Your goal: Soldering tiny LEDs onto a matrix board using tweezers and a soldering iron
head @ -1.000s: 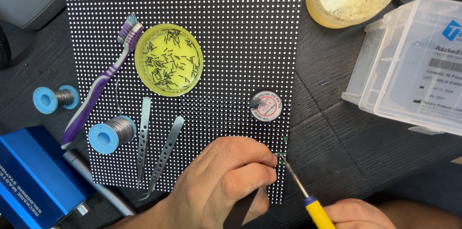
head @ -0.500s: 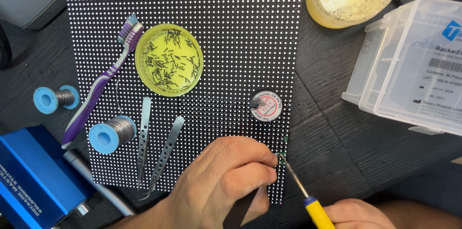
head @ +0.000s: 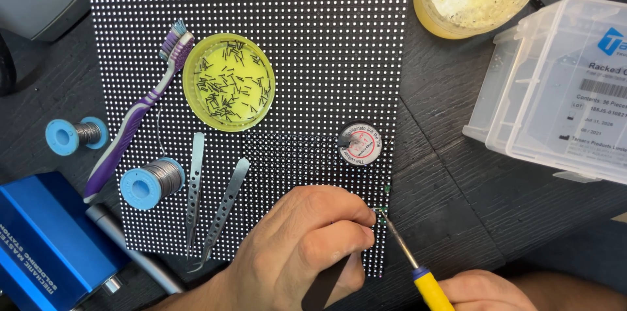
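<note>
Risk: soldering iron [head: 418, 265] tip at panel [head: 261, 36] lower-right edge might slip, scorching neighbouring dots.
Right hand [head: 486, 291]: fingers closed around iron.
Left hand [head: 297, 252]: fingers together, grip unclear.

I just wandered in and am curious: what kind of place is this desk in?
Most likely an electronics repair bench. A soldering iron held in the right hand touches the edge of a black dotted LED panel, solder spools and tweezers lie on it, and a blue soldering station sits beside it.
</note>
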